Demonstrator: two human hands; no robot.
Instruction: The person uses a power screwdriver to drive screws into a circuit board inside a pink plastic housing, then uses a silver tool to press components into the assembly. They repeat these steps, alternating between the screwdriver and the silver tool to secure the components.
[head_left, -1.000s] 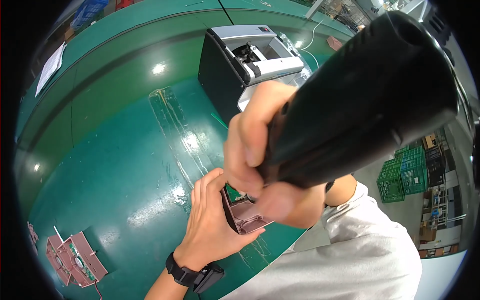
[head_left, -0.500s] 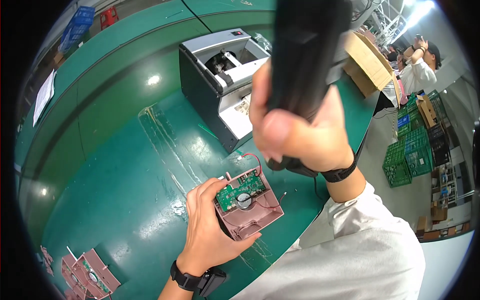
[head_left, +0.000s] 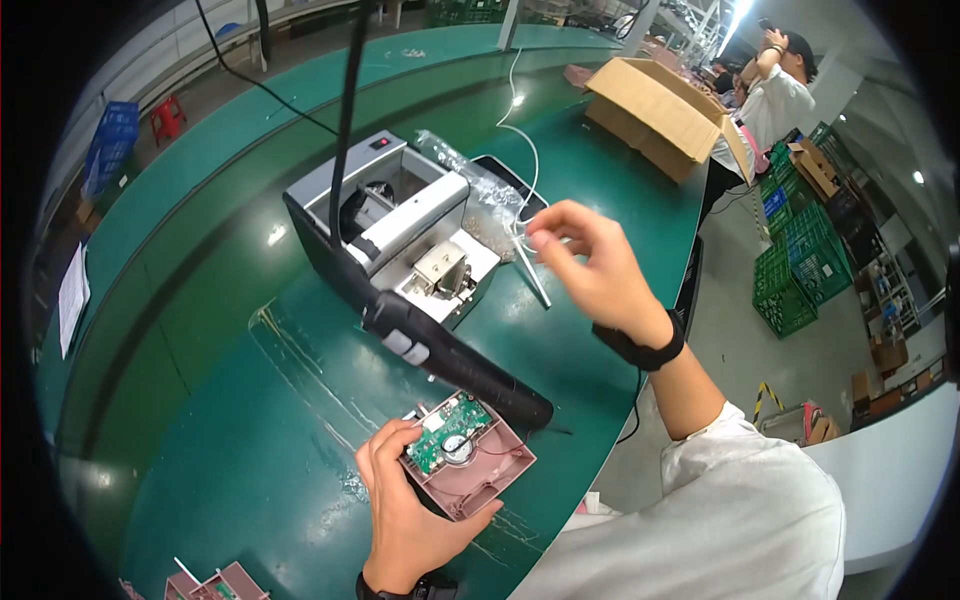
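My left hand (head_left: 408, 525) grips a pink plastic housing (head_left: 500, 470), open side up, by its left side. Inside it are a green circuit board (head_left: 445, 425), a round silver part (head_left: 458, 450) and thin wires. Empty, my right hand (head_left: 592, 262) hovers with loosely bent fingers beside a white rod (head_left: 533, 275) and a thin white cord (head_left: 535, 160). Whether the fingertips touch the cord, I cannot tell. A black handheld power tool (head_left: 460, 365), on a dark cable (head_left: 348, 130), lies slantwise over the housing's far edge, free of both hands.
Beyond the tool stands a grey-black machine (head_left: 330, 245) with a metal block at its front. A clear plastic bag (head_left: 465, 170) lies behind it. An open cardboard box (head_left: 655, 110) stands far right. Another pink housing (head_left: 215, 585) lies near left. Green crates (head_left: 785, 285) and a person (head_left: 775, 100) are at right.
My right hand has let go of the black power tool and moved away to the right. The tool has dropped to the left. My left hand keeps hold of the housing as the view shifts.
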